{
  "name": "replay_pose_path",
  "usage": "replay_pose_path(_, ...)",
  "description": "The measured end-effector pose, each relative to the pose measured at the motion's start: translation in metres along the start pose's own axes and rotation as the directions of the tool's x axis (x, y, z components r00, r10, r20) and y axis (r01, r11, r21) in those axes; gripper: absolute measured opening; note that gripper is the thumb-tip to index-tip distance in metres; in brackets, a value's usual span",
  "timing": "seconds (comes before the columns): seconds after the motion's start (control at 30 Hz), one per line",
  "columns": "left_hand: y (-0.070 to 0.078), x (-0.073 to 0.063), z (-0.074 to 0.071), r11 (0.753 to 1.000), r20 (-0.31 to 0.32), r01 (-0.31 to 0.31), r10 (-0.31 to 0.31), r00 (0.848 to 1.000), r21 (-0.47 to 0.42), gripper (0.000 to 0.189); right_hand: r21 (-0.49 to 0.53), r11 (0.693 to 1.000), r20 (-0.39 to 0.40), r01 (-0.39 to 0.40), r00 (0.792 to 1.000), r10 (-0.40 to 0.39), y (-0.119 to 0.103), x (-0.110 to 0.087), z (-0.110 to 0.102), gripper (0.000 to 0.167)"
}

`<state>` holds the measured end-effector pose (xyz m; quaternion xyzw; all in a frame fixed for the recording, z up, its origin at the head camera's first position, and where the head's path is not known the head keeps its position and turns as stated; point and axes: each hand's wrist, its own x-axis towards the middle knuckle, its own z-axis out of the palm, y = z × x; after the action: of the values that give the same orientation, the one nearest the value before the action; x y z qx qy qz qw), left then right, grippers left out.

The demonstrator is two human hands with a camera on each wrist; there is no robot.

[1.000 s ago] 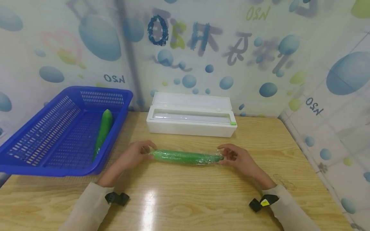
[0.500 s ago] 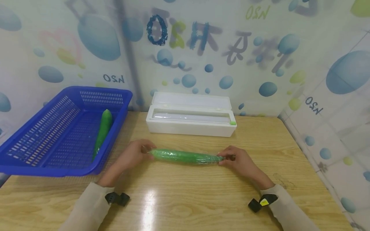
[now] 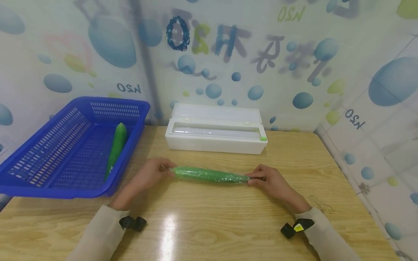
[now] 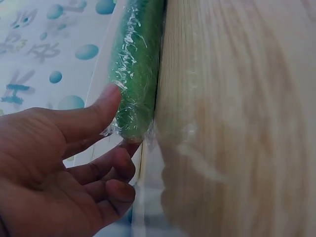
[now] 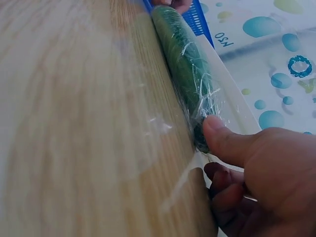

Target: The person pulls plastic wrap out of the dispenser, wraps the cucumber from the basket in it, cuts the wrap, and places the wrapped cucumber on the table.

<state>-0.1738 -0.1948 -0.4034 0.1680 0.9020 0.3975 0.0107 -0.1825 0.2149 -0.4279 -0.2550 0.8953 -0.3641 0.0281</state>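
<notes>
A cucumber (image 3: pixel 209 175) wrapped in clear cling film lies crosswise between my two hands in the head view. My left hand (image 3: pixel 152 174) pinches its pale left end, with the thumb on the film in the left wrist view. At the darker, narrower end, my right hand (image 3: pixel 270 182) pinches the gathered film and tip between thumb and fingers. Loose, shiny film (image 5: pixel 210 106) shows around that tip in the right wrist view. The remaining fingers of both hands are curled beneath and partly hidden.
Behind the cucumber stands a white cling film box (image 3: pixel 216 141), lid up, with a roll (image 3: pixel 215 132) inside and a green slider (image 3: pixel 263 138) on its edge. To the left, a blue basket (image 3: pixel 70 193) holds another cucumber (image 3: pixel 117 146). A patterned wall backs the wooden table (image 3: pixel 228 228).
The right fingers have closed from loosely around the film to a pinch at the cucumber's right end. The cucumber has risen slightly in view, and its film looks tighter at the right.
</notes>
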Motion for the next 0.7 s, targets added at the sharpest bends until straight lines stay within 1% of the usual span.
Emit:
replay_pose_path(0.13, -0.0001, 0.0004, 0.0024, 1.000, -0.001, 0.021, -0.021, 1.000, -0.023, 0.023, -0.056, 0.997, 0.013, 0.059, 0.998, -0.058, 0.0013, 0.0000, -0.0016, 0.026)
replay_pose_path(0.27, -0.0014, 0.0003, 0.0047, 1.000, -0.024, 0.020, -0.020, 1.000, -0.012, 0.020, -0.101, 0.992, 0.016, 0.078, 0.997, -0.077, 0.0022, 0.0003, -0.0010, 0.031)
replay_pose_path(0.37, -0.0019, -0.0001, 0.0056, 1.000, -0.030, 0.013, -0.013, 0.999, 0.007, 0.020, -0.102, 0.992, 0.003, 0.078, 0.997, -0.078, 0.0026, 0.0006, 0.0003, 0.032)
replay_pose_path(0.5, -0.0012, -0.0005, 0.0060, 0.999, -0.020, 0.001, 0.000, 1.000, 0.036, 0.021, -0.076, 0.995, -0.014, 0.070, 0.997, -0.072, 0.0014, 0.0008, 0.0017, 0.029)
replay_pose_path(0.63, 0.0004, -0.0004, 0.0063, 0.998, -0.002, -0.004, 0.004, 1.000, 0.060, 0.022, -0.067, 0.996, -0.015, 0.053, 0.998, -0.054, -0.0011, 0.0017, 0.0033, 0.036)
replay_pose_path(0.7, 0.0010, -0.0004, 0.0066, 0.998, 0.008, 0.002, -0.003, 1.000, 0.066, 0.023, -0.069, 0.997, -0.024, 0.041, 0.999, -0.043, -0.0023, 0.0022, 0.0042, 0.033)
